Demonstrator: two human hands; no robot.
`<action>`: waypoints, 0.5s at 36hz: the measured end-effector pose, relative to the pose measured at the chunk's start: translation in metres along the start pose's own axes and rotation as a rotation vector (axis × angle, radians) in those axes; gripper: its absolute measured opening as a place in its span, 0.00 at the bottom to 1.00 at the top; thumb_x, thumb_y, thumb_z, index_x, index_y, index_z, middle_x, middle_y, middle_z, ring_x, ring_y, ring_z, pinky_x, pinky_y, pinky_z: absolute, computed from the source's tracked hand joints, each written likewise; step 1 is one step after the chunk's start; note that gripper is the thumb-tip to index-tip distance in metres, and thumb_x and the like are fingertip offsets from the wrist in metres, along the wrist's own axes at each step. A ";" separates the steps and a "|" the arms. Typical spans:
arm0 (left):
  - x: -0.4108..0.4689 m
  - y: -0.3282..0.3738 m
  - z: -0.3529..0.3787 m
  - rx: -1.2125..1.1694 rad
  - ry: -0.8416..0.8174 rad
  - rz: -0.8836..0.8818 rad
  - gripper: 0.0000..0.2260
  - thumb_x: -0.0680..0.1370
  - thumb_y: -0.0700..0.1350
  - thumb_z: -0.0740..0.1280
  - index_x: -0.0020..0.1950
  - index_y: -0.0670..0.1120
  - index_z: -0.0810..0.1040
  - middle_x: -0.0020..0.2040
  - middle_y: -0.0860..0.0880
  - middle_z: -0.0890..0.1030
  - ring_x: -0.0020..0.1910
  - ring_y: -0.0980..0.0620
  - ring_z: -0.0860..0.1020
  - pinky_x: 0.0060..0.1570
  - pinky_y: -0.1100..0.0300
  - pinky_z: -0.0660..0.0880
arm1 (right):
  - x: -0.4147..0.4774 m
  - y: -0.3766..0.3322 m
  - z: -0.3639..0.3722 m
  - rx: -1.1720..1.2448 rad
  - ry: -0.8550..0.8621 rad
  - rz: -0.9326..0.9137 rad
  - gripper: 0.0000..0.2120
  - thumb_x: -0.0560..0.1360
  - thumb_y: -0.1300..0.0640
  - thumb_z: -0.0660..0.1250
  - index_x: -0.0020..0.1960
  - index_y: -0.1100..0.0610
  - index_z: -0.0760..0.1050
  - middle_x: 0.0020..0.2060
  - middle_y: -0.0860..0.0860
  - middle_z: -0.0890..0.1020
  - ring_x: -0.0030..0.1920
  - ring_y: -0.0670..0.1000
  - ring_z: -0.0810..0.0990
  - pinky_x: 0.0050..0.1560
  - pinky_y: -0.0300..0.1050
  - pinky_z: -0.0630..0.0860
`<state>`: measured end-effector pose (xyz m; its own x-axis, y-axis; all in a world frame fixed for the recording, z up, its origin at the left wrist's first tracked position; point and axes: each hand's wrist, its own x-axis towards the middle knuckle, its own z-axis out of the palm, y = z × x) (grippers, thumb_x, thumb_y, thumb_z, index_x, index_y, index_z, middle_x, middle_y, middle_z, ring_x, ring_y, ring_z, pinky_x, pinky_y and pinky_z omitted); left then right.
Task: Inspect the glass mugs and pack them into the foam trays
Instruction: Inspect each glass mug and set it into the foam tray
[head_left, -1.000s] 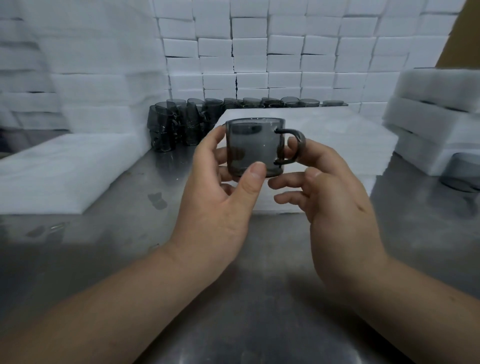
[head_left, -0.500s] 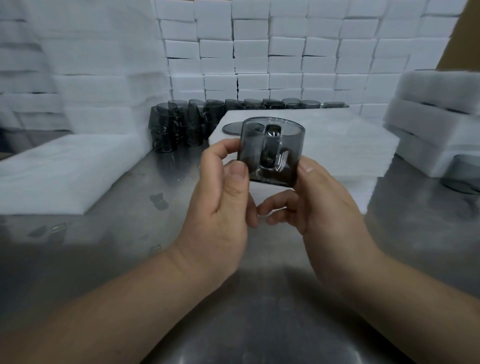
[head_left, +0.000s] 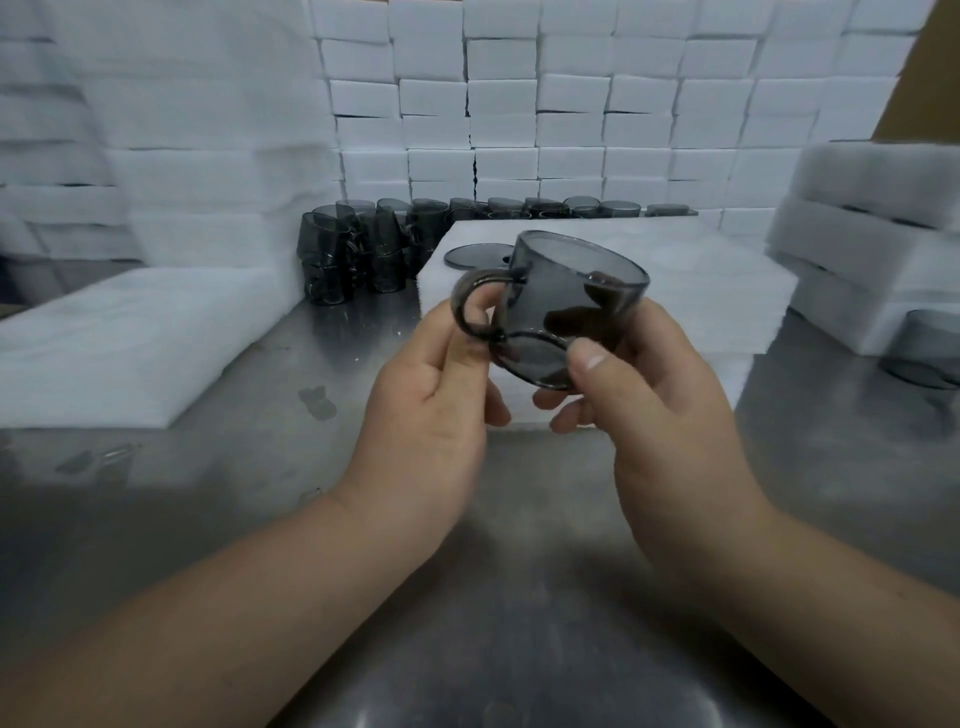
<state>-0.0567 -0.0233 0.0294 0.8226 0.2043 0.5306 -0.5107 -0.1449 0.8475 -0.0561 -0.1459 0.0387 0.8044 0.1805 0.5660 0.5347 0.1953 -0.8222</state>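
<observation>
A smoky grey glass mug (head_left: 563, 296) is held tilted above the steel table, its handle pointing left and its mouth facing up and away. My left hand (head_left: 431, 400) pinches the handle, with a fingertip showing through the loop. My right hand (head_left: 654, 395) grips the mug's body and base, thumb on the near wall. Behind the mug lies a white foam tray (head_left: 701, 280) with one dark mug rim (head_left: 470, 256) sunk in its near-left corner. More grey mugs (head_left: 358, 254) stand stacked at the back left, in a row running rightward behind the tray.
Foam sheets (head_left: 119, 332) lie on the left of the steel table (head_left: 467, 623). Foam trays (head_left: 872, 228) are piled at the right, with another grey mug (head_left: 930, 353) beside them. A wall of white foam blocks (head_left: 571, 104) closes the back.
The mug has been turned in both hands: its handle went from the right, through facing me, to the left. My left hand moved from the body to the handle.
</observation>
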 end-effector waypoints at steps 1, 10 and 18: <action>0.000 0.000 0.001 -0.005 0.014 -0.017 0.10 0.74 0.56 0.58 0.42 0.66 0.78 0.30 0.53 0.76 0.26 0.60 0.71 0.33 0.62 0.71 | 0.000 0.000 0.000 -0.022 0.005 -0.008 0.13 0.67 0.55 0.63 0.51 0.46 0.73 0.40 0.42 0.82 0.36 0.42 0.78 0.36 0.34 0.73; 0.003 0.001 0.002 -0.076 0.124 -0.086 0.18 0.78 0.41 0.56 0.34 0.57 0.78 0.27 0.53 0.77 0.22 0.58 0.68 0.24 0.62 0.66 | 0.000 0.001 0.005 -0.162 0.021 -0.115 0.20 0.64 0.56 0.69 0.52 0.40 0.70 0.42 0.29 0.78 0.38 0.40 0.79 0.37 0.36 0.75; 0.004 0.004 0.000 -0.122 0.080 -0.113 0.20 0.80 0.42 0.55 0.34 0.55 0.77 0.28 0.52 0.77 0.23 0.56 0.68 0.28 0.57 0.64 | 0.004 0.001 0.005 -0.299 0.078 -0.205 0.24 0.64 0.55 0.73 0.52 0.37 0.67 0.52 0.28 0.72 0.47 0.40 0.79 0.39 0.30 0.72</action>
<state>-0.0557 -0.0233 0.0345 0.8565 0.2899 0.4271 -0.4465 0.0011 0.8948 -0.0538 -0.1406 0.0402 0.6835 0.0904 0.7243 0.7299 -0.0726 -0.6797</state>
